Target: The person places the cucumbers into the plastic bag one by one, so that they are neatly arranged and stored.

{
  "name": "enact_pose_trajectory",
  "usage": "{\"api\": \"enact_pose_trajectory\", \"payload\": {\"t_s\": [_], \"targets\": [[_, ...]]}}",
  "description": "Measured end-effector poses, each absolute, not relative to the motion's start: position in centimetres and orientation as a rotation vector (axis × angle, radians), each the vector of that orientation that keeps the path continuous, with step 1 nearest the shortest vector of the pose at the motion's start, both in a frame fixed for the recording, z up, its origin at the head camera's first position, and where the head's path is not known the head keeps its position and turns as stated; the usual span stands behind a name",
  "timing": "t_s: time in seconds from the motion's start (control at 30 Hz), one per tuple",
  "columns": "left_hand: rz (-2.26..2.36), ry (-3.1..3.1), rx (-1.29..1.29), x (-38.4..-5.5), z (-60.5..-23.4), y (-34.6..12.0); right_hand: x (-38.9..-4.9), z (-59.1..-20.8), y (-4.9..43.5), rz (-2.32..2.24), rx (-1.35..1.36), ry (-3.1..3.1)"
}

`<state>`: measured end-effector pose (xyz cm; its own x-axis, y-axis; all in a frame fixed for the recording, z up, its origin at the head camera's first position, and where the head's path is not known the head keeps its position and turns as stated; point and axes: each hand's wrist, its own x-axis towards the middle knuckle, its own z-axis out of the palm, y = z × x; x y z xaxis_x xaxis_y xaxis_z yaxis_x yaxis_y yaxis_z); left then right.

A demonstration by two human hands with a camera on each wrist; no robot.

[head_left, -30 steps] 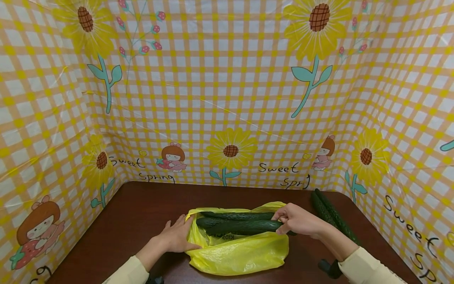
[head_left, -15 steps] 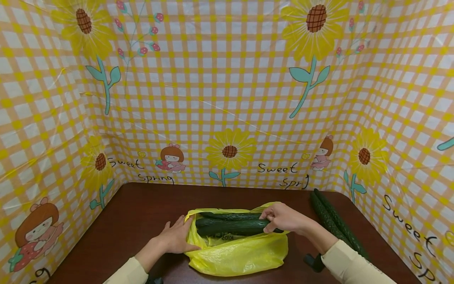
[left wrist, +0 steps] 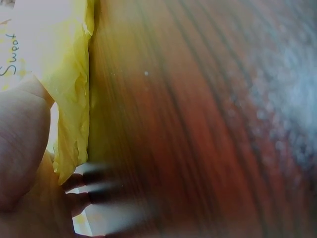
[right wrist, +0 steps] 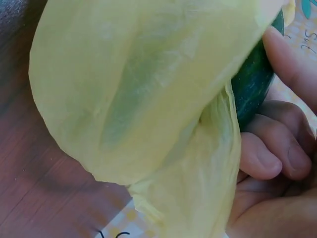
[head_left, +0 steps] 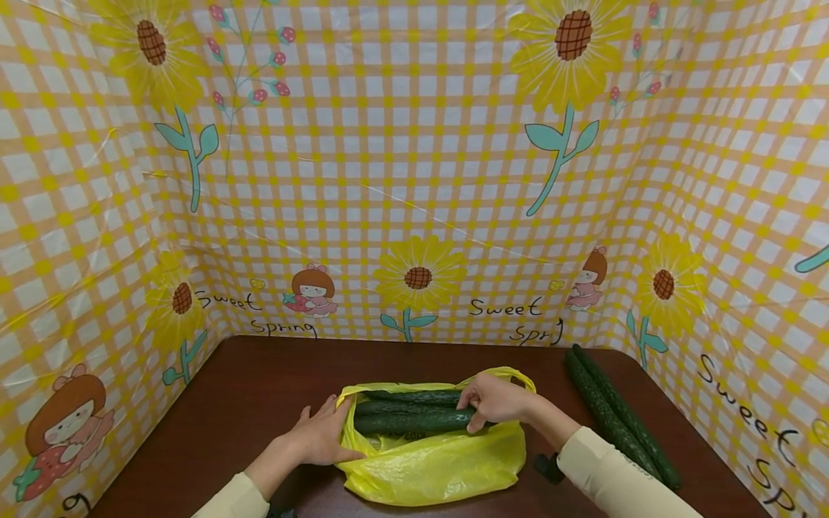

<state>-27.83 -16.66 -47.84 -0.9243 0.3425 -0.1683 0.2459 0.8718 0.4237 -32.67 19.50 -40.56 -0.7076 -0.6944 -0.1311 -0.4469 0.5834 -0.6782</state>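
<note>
A yellow plastic bag lies on the table with its mouth spread, and dark green cucumbers rest lengthwise in it. At the bag's left end, my left hand presses against the mouth with spread fingers, the thumb along the front rim. My right hand grips the right end of the front cucumber, thumb in front and fingers behind. Another cucumber lies behind it along the back rim. In the right wrist view, the held cucumber goes in under the bag's film, which hides most of it.
Two more cucumbers lie side by side on the dark brown table at the right. Checked cloth walls with sunflowers stand at the back and both sides. A small black object shows beside the right sleeve.
My right hand has moved left, pushing the front cucumber deeper into the bag. More of the two cucumbers at right shows now. My left hand has stayed at the bag's left end.
</note>
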Motion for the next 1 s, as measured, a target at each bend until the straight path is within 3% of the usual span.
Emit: {"api": "enact_pose_trajectory", "payload": {"t_s": [0.27, 0.8, 1.0], "targets": [[0.604, 2.797, 0.44, -28.2, -48.3, -16.9, -32.4, -41.4, 19.5, -0.816, -0.982, 2.481], [0.573, 2.835, 0.444, -28.4, -48.8, -16.8, -30.7, -42.6, 20.8, -0.695, -0.694, 2.647], [0.58, 2.836, 0.438, -28.4, -48.8, -16.9, -30.1, -42.1, 22.5, -0.714, -0.706, 2.65]]}}
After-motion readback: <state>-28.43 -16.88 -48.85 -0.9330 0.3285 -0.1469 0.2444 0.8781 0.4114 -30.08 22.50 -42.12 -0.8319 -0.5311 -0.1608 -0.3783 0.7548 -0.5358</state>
